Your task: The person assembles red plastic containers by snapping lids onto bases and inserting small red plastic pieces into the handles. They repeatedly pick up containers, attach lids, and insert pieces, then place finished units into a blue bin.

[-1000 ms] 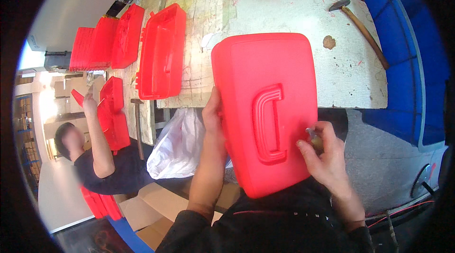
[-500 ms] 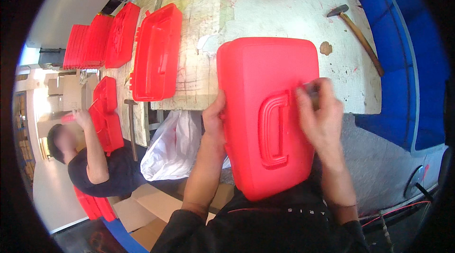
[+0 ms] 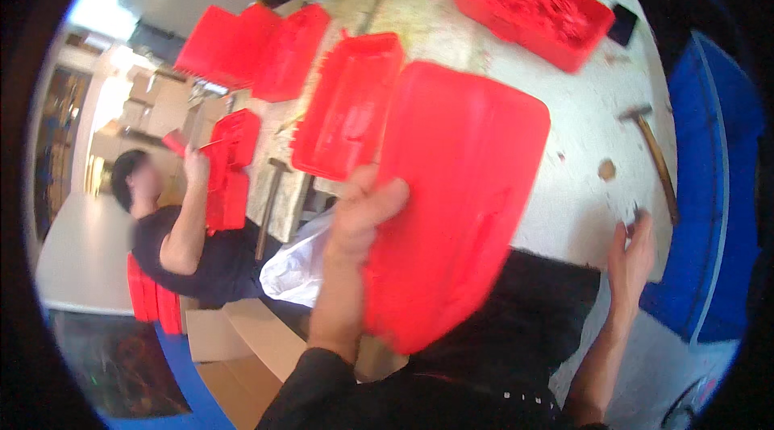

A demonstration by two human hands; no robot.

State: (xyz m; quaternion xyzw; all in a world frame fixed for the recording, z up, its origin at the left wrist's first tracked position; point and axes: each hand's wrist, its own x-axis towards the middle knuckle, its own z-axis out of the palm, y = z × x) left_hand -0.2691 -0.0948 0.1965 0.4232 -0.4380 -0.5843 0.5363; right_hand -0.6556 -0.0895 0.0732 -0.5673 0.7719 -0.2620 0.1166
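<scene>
A red plastic carrying case [image 3: 463, 164] is tilted in front of my body, blurred by motion. My left hand [image 3: 363, 208] is closed round its left edge, thumb lying over the near face. Off to the right, clear of the case, my right hand [image 3: 633, 257] hovers over the table's front edge. A small dark piece [image 3: 635, 219], too small to name, is pinched between its fingertips. The hammer [image 3: 657, 162] with a wooden handle lies just beyond that hand.
Red case halves [image 3: 351, 103] stand on the worn table's left side. A red case half with red scraps [image 3: 532, 11] lies at the back. Blue bins [image 3: 701, 212] border the right. At left a co-worker [image 3: 193, 253] handles red parts beside a cardboard box [image 3: 242, 349].
My right hand has left the case's handle side and moved right toward the hammer. The case has tilted in my left hand's grip. The whole view has turned.
</scene>
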